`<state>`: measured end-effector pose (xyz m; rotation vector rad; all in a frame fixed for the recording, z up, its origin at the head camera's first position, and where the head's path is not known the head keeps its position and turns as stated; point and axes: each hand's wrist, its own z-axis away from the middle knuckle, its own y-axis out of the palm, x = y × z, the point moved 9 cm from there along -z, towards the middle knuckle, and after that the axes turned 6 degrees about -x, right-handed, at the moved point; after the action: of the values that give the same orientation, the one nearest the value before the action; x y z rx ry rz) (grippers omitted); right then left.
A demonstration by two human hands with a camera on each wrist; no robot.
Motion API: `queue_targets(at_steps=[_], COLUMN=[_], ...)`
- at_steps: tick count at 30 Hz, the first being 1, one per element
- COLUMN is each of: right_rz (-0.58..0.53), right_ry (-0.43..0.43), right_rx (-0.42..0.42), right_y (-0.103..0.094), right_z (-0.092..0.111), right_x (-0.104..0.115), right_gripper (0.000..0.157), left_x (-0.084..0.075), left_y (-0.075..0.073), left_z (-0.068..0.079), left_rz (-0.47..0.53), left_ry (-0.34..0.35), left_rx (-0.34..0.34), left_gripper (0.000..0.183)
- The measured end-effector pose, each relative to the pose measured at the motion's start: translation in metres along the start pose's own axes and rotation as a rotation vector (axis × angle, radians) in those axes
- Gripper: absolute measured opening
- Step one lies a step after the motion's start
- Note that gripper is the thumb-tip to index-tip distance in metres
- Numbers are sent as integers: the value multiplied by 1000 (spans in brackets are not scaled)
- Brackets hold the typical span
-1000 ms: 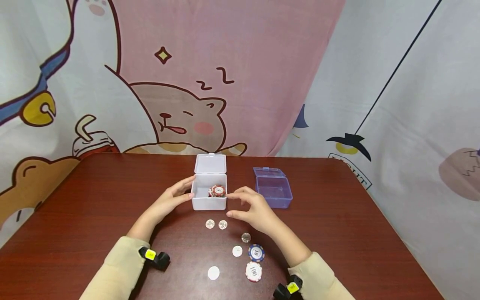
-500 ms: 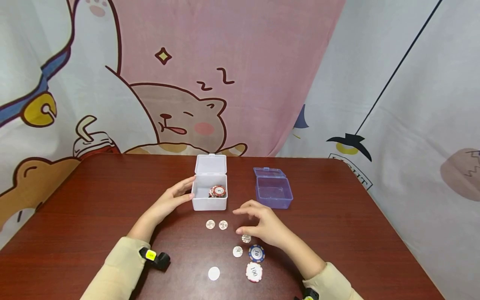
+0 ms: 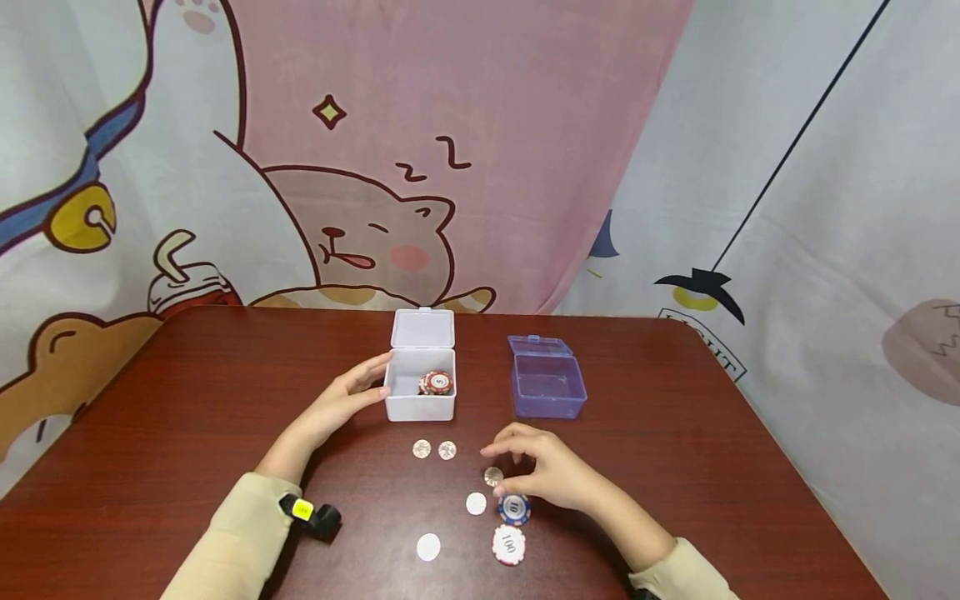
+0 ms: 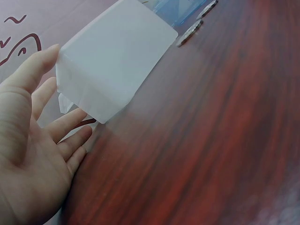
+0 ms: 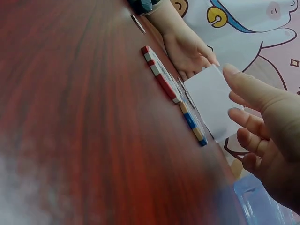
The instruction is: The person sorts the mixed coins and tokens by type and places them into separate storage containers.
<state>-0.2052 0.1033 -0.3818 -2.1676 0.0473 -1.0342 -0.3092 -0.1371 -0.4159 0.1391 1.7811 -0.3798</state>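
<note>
Left grip [image 3: 341, 406], extended, touches the white box [image 3: 420, 408]; right grip [image 3: 551, 472], parted and apparently unladen, hovers by the nearest metallic disc [image 3: 492, 475] on the desk [image 3: 262, 358]. Pickup appears in hand, calling for an edge pinch.

A cloth [image 3: 540, 125] printed with cartoon animals hangs behind the red-brown table [image 3: 712, 467]

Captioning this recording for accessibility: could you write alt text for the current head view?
A person's right hand hovers by one coin among several, near two chips, while the left hand touches an open white box with more chips inside. An open purple box stands right of it on the brown table.
</note>
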Motion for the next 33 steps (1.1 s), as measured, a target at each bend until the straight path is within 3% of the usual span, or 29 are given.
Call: queue_targets(at_steps=[9, 19, 33], right_rz=[-41, -20, 2], right_ry=[-67, 13, -32], right_rx=[48, 134, 194], right_y=[-8, 1, 7], right_z=[5, 29, 37], right_x=[30, -7, -8], right_gripper=[40, 42, 46], left_x=[-2, -2, -5], left_y=[2, 0, 1], left_z=[0, 1, 1], left_rz=[17, 0, 1], left_ry=[-6, -11, -13], left_rx=[-1, -7, 0], left_gripper=[55, 58, 57])
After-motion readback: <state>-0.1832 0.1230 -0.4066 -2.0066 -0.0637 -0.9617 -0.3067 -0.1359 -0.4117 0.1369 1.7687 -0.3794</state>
